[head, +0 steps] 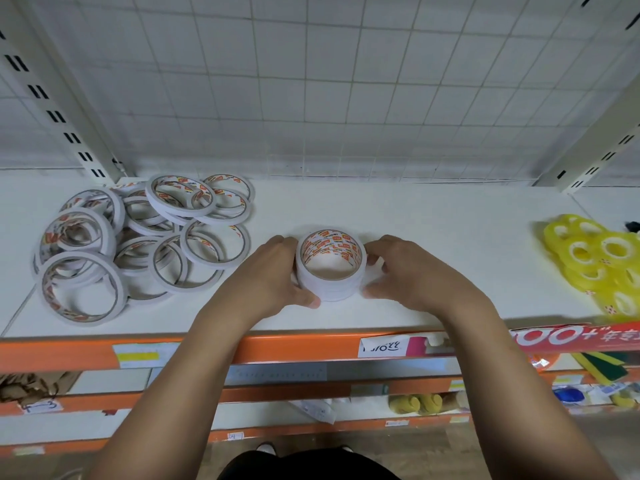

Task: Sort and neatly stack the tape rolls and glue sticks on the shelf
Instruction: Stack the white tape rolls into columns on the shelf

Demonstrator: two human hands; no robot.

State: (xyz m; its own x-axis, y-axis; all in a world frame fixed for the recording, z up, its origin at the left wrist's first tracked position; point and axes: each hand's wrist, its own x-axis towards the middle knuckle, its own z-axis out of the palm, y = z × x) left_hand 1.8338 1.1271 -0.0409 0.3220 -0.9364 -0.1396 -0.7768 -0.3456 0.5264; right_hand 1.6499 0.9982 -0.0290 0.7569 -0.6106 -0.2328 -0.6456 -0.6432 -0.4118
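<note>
Left hand (277, 271) and right hand (408, 271) clasp the stack of white tape rolls (329, 268) from both sides, fingers curled. It stands on the white shelf (433, 237), backed by a wire grid panel (311, 81).

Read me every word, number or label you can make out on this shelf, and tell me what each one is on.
"00+", upside down, then characters I cannot read: red banner on the shelf edge.
"4-3", handwritten, first character uncertain: white tag on the lower rail.
Handwriting on the white label: not legible.
Red print inside the stacked tape rolls: too blurred to read.
</note>
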